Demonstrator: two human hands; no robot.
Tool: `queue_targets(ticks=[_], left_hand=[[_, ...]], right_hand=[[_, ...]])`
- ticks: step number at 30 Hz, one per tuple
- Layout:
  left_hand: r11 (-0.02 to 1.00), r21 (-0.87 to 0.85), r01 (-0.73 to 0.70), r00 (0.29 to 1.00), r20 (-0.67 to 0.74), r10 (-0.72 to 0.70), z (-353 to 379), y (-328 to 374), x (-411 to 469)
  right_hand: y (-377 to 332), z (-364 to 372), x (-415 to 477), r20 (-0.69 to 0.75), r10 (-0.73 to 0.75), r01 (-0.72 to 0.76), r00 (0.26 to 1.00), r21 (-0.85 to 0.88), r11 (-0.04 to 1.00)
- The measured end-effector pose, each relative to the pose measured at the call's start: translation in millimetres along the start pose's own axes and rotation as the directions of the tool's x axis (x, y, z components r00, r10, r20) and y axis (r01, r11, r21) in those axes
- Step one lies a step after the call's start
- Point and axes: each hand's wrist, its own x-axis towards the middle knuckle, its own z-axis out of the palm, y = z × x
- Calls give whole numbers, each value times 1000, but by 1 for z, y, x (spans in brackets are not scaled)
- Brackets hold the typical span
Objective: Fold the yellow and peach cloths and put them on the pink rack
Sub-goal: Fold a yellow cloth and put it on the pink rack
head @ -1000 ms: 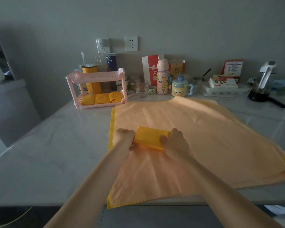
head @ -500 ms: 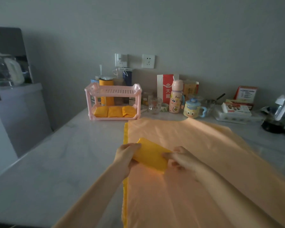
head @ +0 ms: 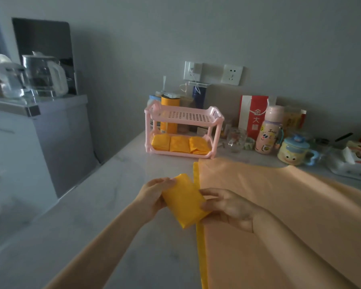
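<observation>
A folded yellow cloth (head: 183, 202), a small thick rectangle, is lifted above the marble table between both hands. My left hand (head: 154, 195) grips its left edge, and my right hand (head: 227, 207) holds its right side with thumb and fingers. Beneath lies a large peach cloth (head: 279, 215) spread flat, with the edge of another yellow cloth (head: 197, 178) showing along its left side. The pink rack (head: 183, 130) stands at the back of the table; three folded yellow cloths (head: 179, 143) fill its lower shelf, and its upper shelf is bare.
Behind and right of the rack stand a yellow canister (head: 170, 113), a glass (head: 236, 140), a pink bottle (head: 269, 130), a yellow mug (head: 294, 152) and a red bag (head: 252, 113). A grey cabinet (head: 40, 142) with kettles stands at the left.
Both hands have lifted the folded yellow cloth off the peach cloth and carried it left and toward the rack. The view has turned left toward the rack.
</observation>
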Motion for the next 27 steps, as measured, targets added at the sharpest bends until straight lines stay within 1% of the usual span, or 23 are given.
queue_targets(ticks=[3, 5, 6, 7, 8, 9, 10, 11, 12, 13, 14, 17, 19, 21, 23, 25, 26, 27], left_hand=[[999, -54, 1, 999, -40, -3, -9, 5, 26], [993, -95, -68, 990, -126, 56, -17, 5, 50], [989, -47, -143, 976, -174, 132, -19, 3, 58], [967, 96, -235, 947, -201, 250, -23, 0, 69], [886, 325, -331, 901, -170, 399, -25, -1, 75], [727, 557, -403, 846, -77, 528, -27, -1, 78], [529, 723, -444, 791, 39, 611, -30, -1, 80], [364, 813, -455, 751, 130, 647, -36, -1, 82], [252, 859, -445, 735, 190, 651, -40, -2, 84], [202, 883, -425, 741, 211, 638, -44, -2, 85], [206, 893, -399, 757, 195, 624, -51, -2, 89], [314, 872, -377, 784, 120, 610, -55, -4, 96], [342, 861, -377, 792, 108, 601, -55, -4, 97], [353, 858, -374, 797, 102, 596, -55, -5, 98], [348, 864, -363, 799, 96, 594, -57, -7, 99], [344, 866, -363, 796, 97, 597, -57, -7, 98], [340, 867, -364, 795, 99, 599, -56, -7, 98], [334, 869, -365, 791, 101, 603, -56, -7, 98]], right_hand=[[-16, -1, 22, -65, -57, 57, 996, 0, 998], [-29, -2, 45, -109, -96, 104, 989, 67, 992], [-36, -2, 57, -129, -117, 129, 985, 94, 987], [-42, 0, 74, -147, -134, 152, 980, 122, 981], [-48, 0, 92, -173, -149, 178, 974, 161, 971], [-54, 0, 109, -208, -158, 200, 965, 200, 959], [-60, 0, 126, -247, -156, 216, 956, 239, 947], [-63, 1, 147, -289, -139, 223, 947, 279, 934], [-68, 2, 166, -325, -121, 227, 938, 313, 922], [-72, 3, 182, -357, -107, 233, 928, 329, 915], [-76, 7, 203, -379, -100, 237, 920, 335, 912], [-88, 15, 245, -446, -108, 268, 889, 313, 911], [-95, 21, 265, -461, -124, 275, 879, 276, 921], [-97, 27, 276, -462, -150, 260, 874, 185, 948], [-92, 35, 286, -489, -194, 226, 850, 5, 974], [-87, 41, 287, -551, -282, 168, 785, -249, 954], [-86, 43, 285, -573, -353, 101, 740, -424, 900], [-85, 45, 282, -572, -446, -7, 689, -620, 784]])
